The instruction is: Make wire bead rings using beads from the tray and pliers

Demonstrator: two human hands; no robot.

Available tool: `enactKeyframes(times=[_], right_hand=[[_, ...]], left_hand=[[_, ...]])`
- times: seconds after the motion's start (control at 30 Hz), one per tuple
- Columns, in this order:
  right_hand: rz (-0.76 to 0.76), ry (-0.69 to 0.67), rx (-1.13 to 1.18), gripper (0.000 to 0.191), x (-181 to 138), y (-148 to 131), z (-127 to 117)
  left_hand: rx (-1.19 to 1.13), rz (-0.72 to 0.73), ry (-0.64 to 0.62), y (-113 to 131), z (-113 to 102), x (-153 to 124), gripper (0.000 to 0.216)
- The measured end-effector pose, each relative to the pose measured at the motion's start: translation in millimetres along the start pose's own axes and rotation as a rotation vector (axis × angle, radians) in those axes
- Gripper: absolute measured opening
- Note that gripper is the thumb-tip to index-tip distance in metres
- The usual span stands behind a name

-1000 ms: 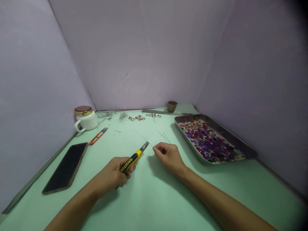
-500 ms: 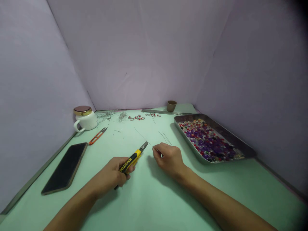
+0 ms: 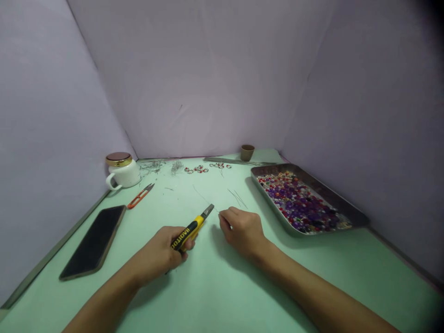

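My left hand (image 3: 169, 252) is wrapped round the black and yellow handles of a pair of pliers (image 3: 189, 233), whose grey jaws point up and right. A thin wire (image 3: 201, 194) passes at the jaw tips and runs up-left over the table. Its near end is pinched between the thumb and forefinger of my right hand (image 3: 243, 231), just right of the jaws. Whether the jaws are closed on the wire is too small to tell. Beyond my right hand lie a few loose wire pieces (image 3: 237, 198). At the back are several rings of red beads (image 3: 197, 169).
On the right stands a metal tray (image 3: 277, 213) of mixed beads (image 3: 301, 203). A phone (image 3: 93, 243), orange thread snips (image 3: 139, 197) and a lidded white mug (image 3: 126, 173) are at left. Behind lie wire scraps (image 3: 176, 167), long wires (image 3: 236, 162) and a small brown cup (image 3: 247, 152).
My right hand has shifted very slightly left, its fingers turned a little. The pliers and my left hand stay almost where they were.
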State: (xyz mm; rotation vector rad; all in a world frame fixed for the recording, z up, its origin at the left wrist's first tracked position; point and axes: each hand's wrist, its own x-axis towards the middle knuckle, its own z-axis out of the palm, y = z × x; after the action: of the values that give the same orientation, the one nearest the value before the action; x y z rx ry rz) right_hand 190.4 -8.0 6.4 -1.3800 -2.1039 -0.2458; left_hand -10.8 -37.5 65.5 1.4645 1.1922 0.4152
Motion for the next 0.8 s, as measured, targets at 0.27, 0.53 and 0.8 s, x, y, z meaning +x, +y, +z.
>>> enactKeyframes(times=[0.27, 0.53, 0.8], right_hand=[[0.036, -0.05, 0.108, 0.02, 2.2, -2.6, -5.0], [0.414, -0.161, 0.742, 0.018, 11.2, -5.7, -9.6], [0.712, -0.27, 1.135, 0.016, 16.5, -5.3, -7.9]], left_hand=[[0.054, 0.073, 0.039, -2.2, 0.7, 0.6, 0.021], [0.07, 0.078, 0.089, -2.2, -5.1, 2.5, 0.022], [-0.065, 0.066, 0.075, -8.6, -7.1, 1.2, 0.023]])
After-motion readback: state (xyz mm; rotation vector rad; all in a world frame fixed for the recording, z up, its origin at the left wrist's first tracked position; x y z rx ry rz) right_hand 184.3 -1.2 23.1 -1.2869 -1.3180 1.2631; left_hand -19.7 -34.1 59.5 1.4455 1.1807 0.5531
